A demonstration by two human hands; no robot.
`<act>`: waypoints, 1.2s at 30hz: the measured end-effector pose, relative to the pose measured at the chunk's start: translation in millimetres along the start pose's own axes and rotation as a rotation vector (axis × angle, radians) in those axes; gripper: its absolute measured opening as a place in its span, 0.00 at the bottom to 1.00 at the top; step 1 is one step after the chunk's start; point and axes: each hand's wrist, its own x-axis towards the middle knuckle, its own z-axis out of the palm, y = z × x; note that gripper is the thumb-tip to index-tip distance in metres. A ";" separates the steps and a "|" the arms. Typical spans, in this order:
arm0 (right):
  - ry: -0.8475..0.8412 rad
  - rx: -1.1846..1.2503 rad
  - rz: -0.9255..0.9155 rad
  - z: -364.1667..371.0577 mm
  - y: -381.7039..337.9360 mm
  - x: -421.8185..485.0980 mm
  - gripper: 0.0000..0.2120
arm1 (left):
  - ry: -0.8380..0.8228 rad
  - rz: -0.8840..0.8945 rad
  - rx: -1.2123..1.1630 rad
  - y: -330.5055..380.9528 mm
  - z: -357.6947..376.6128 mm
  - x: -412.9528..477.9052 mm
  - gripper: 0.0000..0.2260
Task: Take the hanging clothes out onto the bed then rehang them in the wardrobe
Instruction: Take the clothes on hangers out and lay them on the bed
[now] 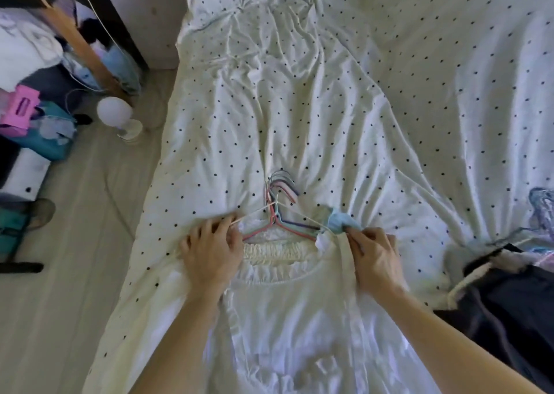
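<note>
A white dress with a gathered neckline lies flat on the dotted bed sheet. Several hangers, pink, blue, purple and cream, are stacked at its neck with their hooks pointing up the bed. My left hand pinches the left end of the cream hanger together with the dress shoulder. My right hand grips the white strap at the right shoulder, beside a light blue piece of cloth. A dark garment on another hanger lies at the right edge of the bed.
On the wooden floor to the left stand a round white lamp, pink and teal boxes and piled clothes. A dark wardrobe frame with a wooden bar rises at the top left. A white cabinet sits by the bed head.
</note>
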 end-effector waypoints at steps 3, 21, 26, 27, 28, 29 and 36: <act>-0.128 -0.047 0.013 -5.7 -1.7 -3.3 0.18 | -0.097 0.015 0.062 -1.3 -6.3 -3.2 0.24; -0.089 0.096 0.036 -257.4 92.4 -283.6 0.23 | -0.728 0.239 0.255 130.6 -200.9 -168.0 0.25; 0.083 0.171 0.099 -356.2 166.7 -388.6 0.17 | -0.773 0.461 0.129 247.0 -254.9 -311.8 0.23; 0.113 0.175 0.111 -375.7 183.1 -410.7 0.16 | -0.761 0.524 0.099 273.3 -263.5 -341.4 0.22; 0.146 0.173 0.120 -394.1 201.4 -432.0 0.16 | -0.746 0.591 0.073 300.9 -270.8 -370.2 0.22; 0.183 0.171 0.136 -411.8 220.6 -453.2 0.16 | -0.733 0.665 0.063 329.9 -277.5 -397.8 0.22; 0.457 0.031 0.331 -524.2 377.5 -609.6 0.14 | -0.644 1.133 0.112 539.9 -307.5 -572.9 0.22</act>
